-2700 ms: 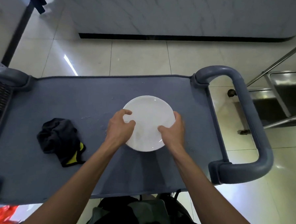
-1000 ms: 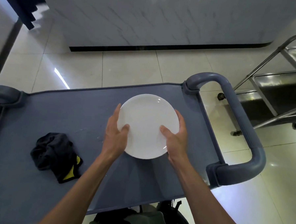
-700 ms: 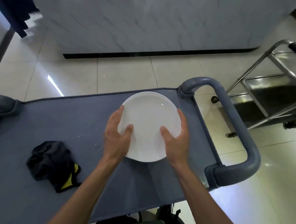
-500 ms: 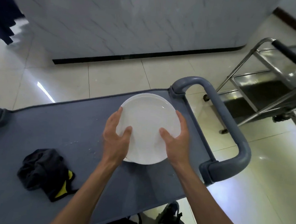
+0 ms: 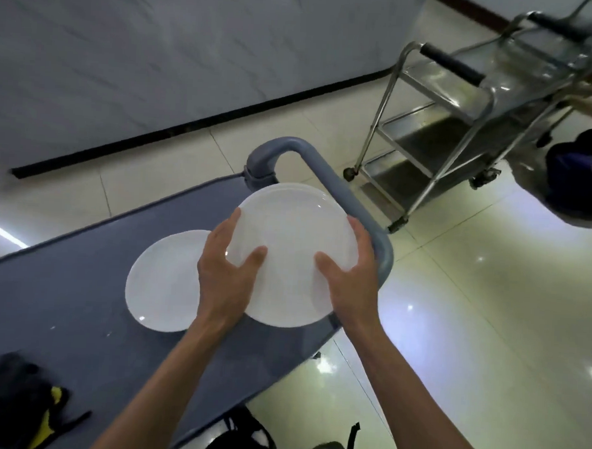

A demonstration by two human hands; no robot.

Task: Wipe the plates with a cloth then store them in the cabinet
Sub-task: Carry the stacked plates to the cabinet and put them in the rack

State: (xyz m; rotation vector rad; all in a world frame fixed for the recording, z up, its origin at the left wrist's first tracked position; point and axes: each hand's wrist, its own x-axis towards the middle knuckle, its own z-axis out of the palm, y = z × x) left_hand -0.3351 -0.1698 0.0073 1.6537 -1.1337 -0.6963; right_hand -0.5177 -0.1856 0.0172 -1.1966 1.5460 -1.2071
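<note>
Both hands, left hand [image 5: 225,275] and right hand [image 5: 348,278], clasp a round white ceramic plate [image 5: 294,255] by opposite rims, thumbs on top. Likely rigid, smooth, breakable; a firm rim hold looks safest.

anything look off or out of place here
Nothing broken or spilled. The dark cloth lies crumpled at the cart's near-left corner. A second plate sits on the cart while both hands grip the lifted plate.
</note>
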